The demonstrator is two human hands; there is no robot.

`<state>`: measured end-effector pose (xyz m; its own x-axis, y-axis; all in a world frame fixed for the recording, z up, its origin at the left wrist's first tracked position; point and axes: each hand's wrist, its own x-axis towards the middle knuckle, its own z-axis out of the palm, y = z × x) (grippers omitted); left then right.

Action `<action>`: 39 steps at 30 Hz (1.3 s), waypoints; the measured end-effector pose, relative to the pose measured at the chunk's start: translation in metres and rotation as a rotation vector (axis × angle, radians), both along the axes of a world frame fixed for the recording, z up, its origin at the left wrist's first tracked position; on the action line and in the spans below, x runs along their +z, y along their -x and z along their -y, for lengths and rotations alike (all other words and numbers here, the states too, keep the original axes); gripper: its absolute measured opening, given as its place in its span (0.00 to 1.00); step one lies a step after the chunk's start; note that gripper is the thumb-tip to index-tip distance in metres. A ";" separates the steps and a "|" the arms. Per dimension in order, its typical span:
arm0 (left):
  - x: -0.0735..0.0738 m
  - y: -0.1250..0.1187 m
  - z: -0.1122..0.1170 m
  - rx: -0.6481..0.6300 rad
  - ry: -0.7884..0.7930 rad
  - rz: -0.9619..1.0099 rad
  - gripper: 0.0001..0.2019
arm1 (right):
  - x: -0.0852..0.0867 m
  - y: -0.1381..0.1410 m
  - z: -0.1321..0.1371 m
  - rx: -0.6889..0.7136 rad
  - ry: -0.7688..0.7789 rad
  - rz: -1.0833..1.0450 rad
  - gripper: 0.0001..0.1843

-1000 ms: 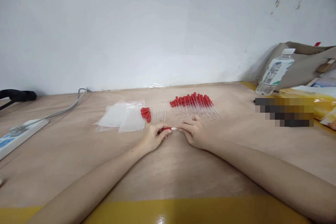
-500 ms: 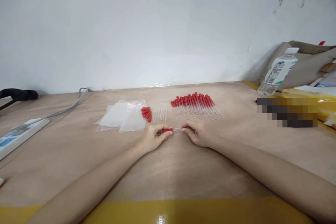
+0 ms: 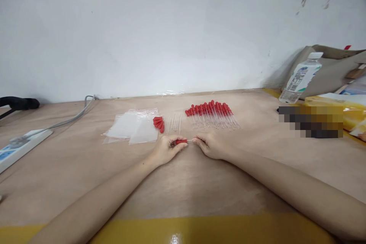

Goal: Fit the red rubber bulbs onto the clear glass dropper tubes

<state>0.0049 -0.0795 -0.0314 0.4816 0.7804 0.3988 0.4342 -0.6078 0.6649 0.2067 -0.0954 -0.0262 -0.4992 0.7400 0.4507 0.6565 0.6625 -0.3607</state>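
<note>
Wall [image 3: 148, 38], pale and plain, fills the far side of the room on my feed, and below it spreads the wooden worktop [image 3: 174, 194], edged nearest me by a glossy yellow strip [image 3: 177, 229]. A taupe bag [image 3: 328, 78] stands against the wall at the right, with a clear bottle [image 3: 299, 78] in front of it; a white power strip [image 3: 37, 140] lies far left. Near the middle I have the left hand [image 3: 168, 149] and right hand [image 3: 210, 145] facing each other.

Beyond them lie flat clear sachets [image 3: 122, 125], then a fan of red-topped tubes [image 3: 211, 108], which I judge a stray knuckle of the right hand could scatter. Loose tubes [image 3: 173, 122] sit between that fan and a cluster of red bulbs [image 3: 158, 123]; a nudge might set them rolling.

Smallest are the pieces in my grip: left fingers closed around one red bulb, the held bulb [image 3: 181, 142], right fingers pinched on a thin clear tube [image 3: 190, 141] that lines up with its mouth. How deep it sits, I can't tell. Pushing off-line could bend or crack it; too slack a pinch could let it slide.
</note>
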 end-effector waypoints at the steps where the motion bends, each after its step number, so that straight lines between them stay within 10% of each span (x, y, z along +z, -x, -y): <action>1: -0.001 0.000 -0.001 0.013 0.004 0.017 0.12 | 0.001 0.000 0.000 -0.006 0.016 0.005 0.15; 27: 0.006 -0.003 0.003 0.043 0.383 0.138 0.15 | 0.005 -0.014 -0.002 0.111 -0.537 0.360 0.18; 34: 0.009 0.004 0.006 0.168 -0.115 -0.101 0.30 | 0.023 -0.018 -0.013 -0.231 0.001 -0.005 0.11; 39: 0.010 0.003 0.004 0.006 -0.125 -0.238 0.10 | 0.033 -0.027 -0.057 -0.618 0.290 -0.170 0.14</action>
